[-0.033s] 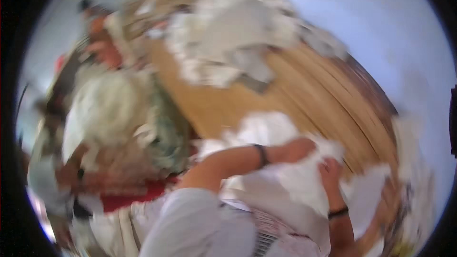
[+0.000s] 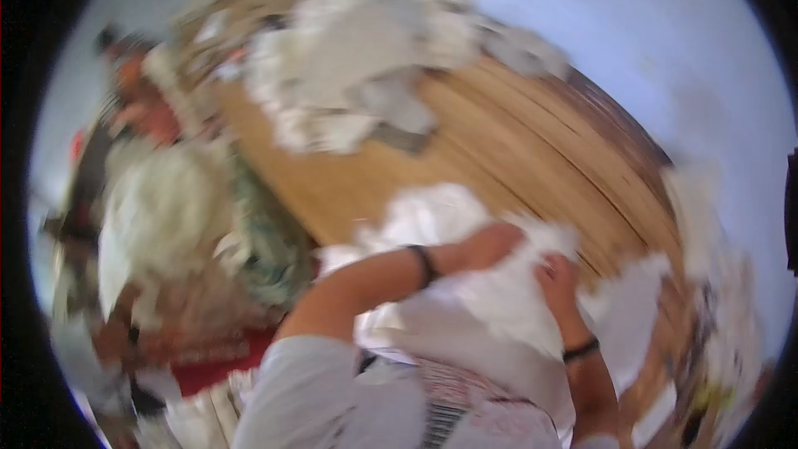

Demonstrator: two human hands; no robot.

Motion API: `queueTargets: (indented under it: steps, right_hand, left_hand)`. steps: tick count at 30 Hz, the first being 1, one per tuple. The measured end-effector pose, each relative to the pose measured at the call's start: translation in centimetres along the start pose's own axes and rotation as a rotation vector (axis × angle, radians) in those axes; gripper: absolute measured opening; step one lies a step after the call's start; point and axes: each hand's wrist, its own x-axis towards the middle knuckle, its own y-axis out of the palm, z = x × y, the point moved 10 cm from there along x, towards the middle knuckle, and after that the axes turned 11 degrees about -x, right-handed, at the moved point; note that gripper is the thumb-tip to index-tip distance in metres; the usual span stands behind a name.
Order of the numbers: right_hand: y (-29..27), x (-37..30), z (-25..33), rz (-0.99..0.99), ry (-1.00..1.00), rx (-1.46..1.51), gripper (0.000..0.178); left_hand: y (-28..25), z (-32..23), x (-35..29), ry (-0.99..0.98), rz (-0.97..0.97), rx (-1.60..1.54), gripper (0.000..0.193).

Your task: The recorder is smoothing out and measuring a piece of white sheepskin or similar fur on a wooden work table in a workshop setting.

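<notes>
So, at a brown wooden-plank surface [image 2: 499, 137] near a pale-blue wall [image 2: 640, 25], with left hand [image 2: 494, 245] and right hand [image 2: 558, 276] half-curled against fluffy white material [image 2: 511, 299], too blurred to tell whether gripping.

Between your left hand [image 2: 495, 245] and right hand [image 2: 556, 275]: fluffy white material [image 2: 515, 295]. Beyond both: golden-brown wooden table [image 2: 332, 183], dark-lined. Just behind each: narrow black wristband [image 2: 426, 266].

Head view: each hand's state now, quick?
Left hand: at the fluffy white material; open or closed can't be told.
Right hand: at the same material; too blurred to tell.
</notes>
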Motion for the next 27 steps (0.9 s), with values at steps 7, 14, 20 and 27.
queueTargets:
  steps: [7,14,20,27]
  right_hand:
    - [-1.5,-0.3,2.3,0.065,0.186,-0.182,0.036]
    - [-0.6,0.1,3.7,-0.025,0.093,-0.192,0.038]
    - [-0.4,0.2,3.9,-0.034,0.061,-0.236,0.032]
    - [-0.8,1.2,4.5,-0.079,-0.016,-0.136,0.014]
  left_hand:
    - [-5.0,-5.0,2.0,-0.118,0.025,-0.048,0.041]
    - [-4.5,-4.8,2.3,-0.107,0.052,0.02,0.031]
    - [-4.4,-4.5,2.4,-0.06,0.023,0.0,0.021]
    - [-5.2,-3.9,1.9,-0.075,-0.006,-0.078,0.02]
